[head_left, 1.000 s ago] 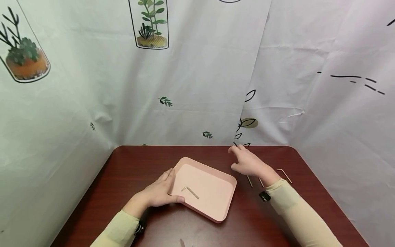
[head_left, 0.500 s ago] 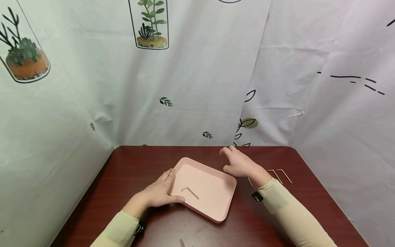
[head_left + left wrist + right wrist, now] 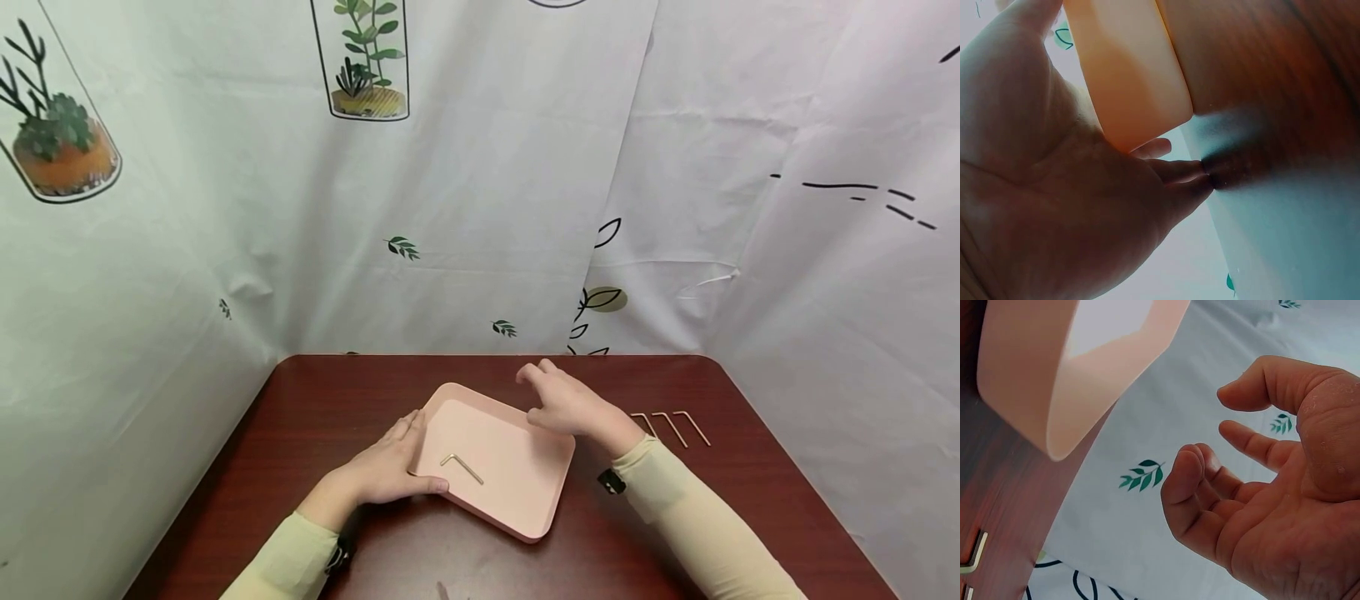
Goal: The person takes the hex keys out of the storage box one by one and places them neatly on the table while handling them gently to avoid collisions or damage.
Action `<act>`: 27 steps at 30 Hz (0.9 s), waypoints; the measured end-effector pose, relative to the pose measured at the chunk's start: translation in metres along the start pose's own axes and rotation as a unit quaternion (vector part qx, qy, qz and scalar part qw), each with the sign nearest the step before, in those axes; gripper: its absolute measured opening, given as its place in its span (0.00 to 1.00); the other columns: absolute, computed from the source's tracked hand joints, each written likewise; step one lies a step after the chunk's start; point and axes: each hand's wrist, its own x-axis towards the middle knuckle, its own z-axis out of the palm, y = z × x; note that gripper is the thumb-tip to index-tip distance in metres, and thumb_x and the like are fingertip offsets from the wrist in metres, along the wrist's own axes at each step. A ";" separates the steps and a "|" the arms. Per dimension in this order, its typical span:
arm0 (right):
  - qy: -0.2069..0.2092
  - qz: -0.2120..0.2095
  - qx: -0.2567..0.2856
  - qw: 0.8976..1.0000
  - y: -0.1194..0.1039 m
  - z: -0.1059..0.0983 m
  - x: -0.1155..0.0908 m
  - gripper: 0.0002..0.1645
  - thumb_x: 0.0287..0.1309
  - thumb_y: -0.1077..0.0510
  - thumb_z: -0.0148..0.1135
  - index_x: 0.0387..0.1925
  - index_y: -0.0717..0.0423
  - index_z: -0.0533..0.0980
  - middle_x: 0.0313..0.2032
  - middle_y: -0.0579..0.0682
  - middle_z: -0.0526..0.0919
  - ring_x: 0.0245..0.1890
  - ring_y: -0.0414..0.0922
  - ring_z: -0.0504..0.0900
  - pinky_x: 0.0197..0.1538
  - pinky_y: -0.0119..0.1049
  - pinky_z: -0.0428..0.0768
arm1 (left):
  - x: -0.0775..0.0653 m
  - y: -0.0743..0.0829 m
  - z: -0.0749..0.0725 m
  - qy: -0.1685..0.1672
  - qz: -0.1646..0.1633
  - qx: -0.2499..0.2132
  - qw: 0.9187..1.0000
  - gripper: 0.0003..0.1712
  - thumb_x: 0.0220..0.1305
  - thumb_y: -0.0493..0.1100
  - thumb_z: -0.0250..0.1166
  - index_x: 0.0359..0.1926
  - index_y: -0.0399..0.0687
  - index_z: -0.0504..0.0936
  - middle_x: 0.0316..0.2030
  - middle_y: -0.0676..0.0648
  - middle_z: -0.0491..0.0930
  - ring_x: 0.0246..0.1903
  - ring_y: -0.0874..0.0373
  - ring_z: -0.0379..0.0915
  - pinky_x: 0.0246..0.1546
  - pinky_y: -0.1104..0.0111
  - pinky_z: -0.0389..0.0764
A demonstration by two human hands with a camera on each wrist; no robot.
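My left hand holds a shallow pink tray at its left corner, thumb on the near rim and fingers along the left side. In the left wrist view two fingertips reach the table beside the tray wall. An L-shaped hex key lies inside the tray. Above the tray's far right side is my right hand, its fingers loosely bent. Nothing shows between its thumb and fingers in the right wrist view. Three more hex keys lie in a row on the table, right of the tray, one partly behind the right forearm.
The dark reddish wooden table has rounded far corners. White printed cloth hangs behind it and on both sides. A small greyish mark or object shows at the bottom edge of the head view.
My right hand has moved left, from beside the tray to over its far right edge, uncovering the hex keys on the right. The left hand and tray have stayed put.
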 end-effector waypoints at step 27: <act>-0.026 -0.041 -0.015 0.999 -0.032 0.019 0.016 0.29 0.58 0.61 0.73 0.62 0.57 0.79 0.48 0.54 0.78 0.41 0.49 0.79 0.47 0.49 0.81 | -0.001 0.001 -0.002 -0.001 -0.005 -0.002 1.000 0.79 0.62 0.78 0.75 0.87 0.25 0.47 0.85 0.24 0.50 0.86 0.30 0.47 0.80 0.39 0.61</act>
